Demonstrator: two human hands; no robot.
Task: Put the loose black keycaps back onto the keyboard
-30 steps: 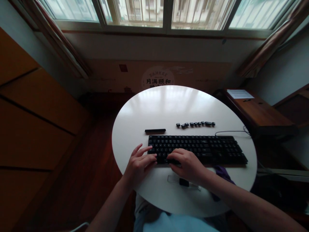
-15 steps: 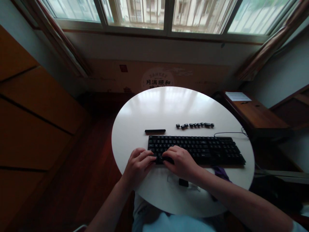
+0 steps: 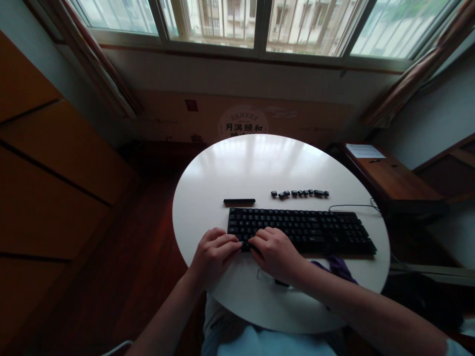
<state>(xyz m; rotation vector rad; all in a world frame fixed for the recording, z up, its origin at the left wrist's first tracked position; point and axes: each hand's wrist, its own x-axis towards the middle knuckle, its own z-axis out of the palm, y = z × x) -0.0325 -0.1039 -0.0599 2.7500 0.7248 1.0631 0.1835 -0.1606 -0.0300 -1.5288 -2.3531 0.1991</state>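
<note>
A black full-size keyboard (image 3: pixel 319 232) lies on a round white table (image 3: pixel 222 163). At its front left corner is my left hand (image 3: pixel 217 252), closed, with thumb and fingertips brought together over the bottom keys. My right hand (image 3: pixel 276 252) is just to the right of it, fingers curled down onto the front row. What the fingertips of either hand grip, if anything, is hidden. Behind the keyboard lies a long black bar like a space bar keycap (image 3: pixel 239 201). Several loose black keycaps (image 3: pixel 295 193) stand in a row to its right.
A purple cloth (image 3: pixel 339 268) and a small dark object (image 3: pixel 282 283) lie partly under my right forearm, with a thin clear or wire piece (image 3: pixel 260 273) beside them. The keyboard cable (image 3: pixel 352 204) runs off to the right. A wooden side table (image 3: pixel 401 178) stands beyond.
My right hand has shifted slightly down, and its forearm now covers more of the small dark object. My left hand's fingers have drawn closer together at the keyboard corner.
</note>
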